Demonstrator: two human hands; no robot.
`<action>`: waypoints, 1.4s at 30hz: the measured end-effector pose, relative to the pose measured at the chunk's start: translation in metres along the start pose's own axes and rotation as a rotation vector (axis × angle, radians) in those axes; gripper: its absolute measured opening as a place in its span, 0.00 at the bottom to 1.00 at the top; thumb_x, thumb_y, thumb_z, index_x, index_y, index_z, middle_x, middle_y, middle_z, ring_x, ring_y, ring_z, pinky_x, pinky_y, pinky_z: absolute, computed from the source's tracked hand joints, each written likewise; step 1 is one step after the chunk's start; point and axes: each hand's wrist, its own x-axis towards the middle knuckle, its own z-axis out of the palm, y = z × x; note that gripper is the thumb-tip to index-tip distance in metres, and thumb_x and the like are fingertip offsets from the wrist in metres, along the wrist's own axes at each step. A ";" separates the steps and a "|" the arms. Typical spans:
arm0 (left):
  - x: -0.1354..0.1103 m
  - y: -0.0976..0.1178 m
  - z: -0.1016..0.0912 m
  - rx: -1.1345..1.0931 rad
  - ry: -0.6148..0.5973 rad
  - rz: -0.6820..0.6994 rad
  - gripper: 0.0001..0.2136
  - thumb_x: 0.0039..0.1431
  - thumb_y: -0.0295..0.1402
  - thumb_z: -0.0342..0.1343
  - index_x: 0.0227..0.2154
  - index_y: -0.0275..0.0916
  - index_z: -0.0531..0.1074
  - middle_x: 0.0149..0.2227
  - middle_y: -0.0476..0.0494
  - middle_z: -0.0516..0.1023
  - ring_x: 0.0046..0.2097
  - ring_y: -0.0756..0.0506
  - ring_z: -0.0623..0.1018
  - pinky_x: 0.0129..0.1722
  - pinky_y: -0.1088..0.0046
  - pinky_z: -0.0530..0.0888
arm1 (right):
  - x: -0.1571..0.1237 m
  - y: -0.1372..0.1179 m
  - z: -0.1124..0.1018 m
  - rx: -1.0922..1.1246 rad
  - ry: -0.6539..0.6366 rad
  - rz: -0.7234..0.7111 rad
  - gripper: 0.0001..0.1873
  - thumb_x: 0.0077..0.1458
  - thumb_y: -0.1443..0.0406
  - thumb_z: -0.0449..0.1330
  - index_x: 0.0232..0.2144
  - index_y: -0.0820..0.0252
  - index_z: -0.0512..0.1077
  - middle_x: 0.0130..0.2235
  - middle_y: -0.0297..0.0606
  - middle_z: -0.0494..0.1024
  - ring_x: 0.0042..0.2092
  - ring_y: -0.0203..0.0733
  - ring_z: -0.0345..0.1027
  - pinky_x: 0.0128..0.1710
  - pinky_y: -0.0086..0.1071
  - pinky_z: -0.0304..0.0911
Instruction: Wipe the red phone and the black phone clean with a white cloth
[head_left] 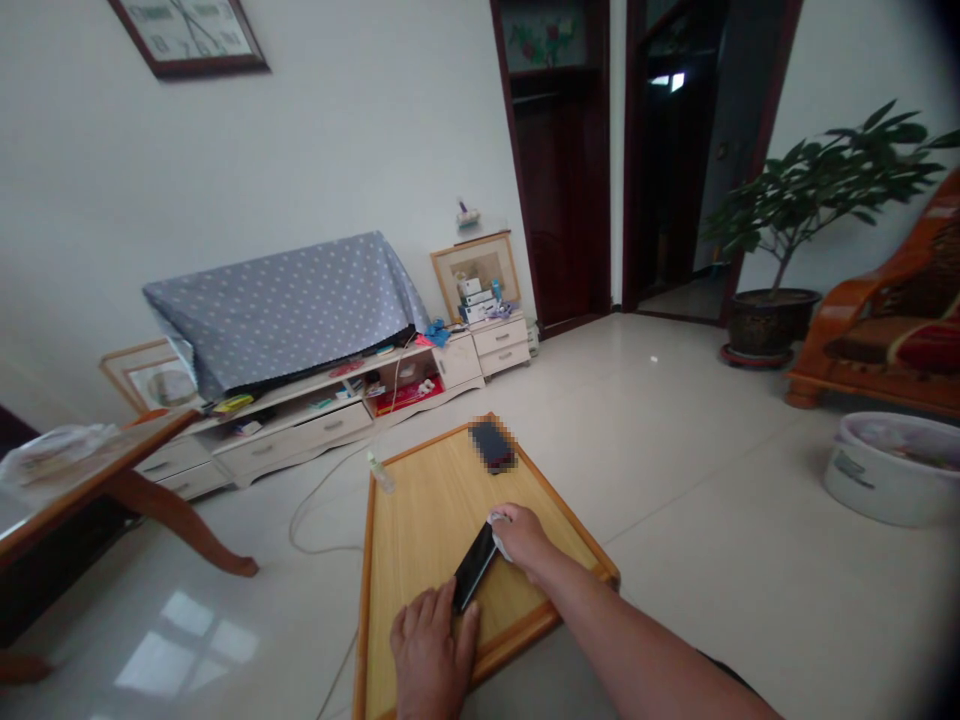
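A black phone (474, 566) lies slantwise on a small wooden table (420, 520) with an orange rim. My left hand (429, 645) rests at the table's near edge, fingers pressed on the phone's lower end. My right hand (521, 538) is closed round a small white cloth (498, 522) and presses it on the phone's upper end. A second dark, blurred-out device (493, 446) lies at the table's far side. A small clear bottle (381, 472) lies at the table's far left corner.
A white low cabinet (315, 420) bears a television under a grey dotted cover (285, 305). A cable trails over the tiled floor. A wooden table (97, 470) stands at left, a white basin (892, 465), wooden bench (892, 330) and potted plant (780, 300) at right.
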 end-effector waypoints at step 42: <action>0.014 0.031 0.006 -0.626 0.125 -0.050 0.14 0.66 0.41 0.50 0.45 0.42 0.76 0.41 0.41 0.80 0.44 0.42 0.78 0.44 0.64 0.76 | -0.056 -0.055 -0.037 -0.230 0.029 -0.526 0.21 0.67 0.54 0.49 0.53 0.48 0.75 0.48 0.36 0.82 0.47 0.41 0.76 0.51 0.32 0.67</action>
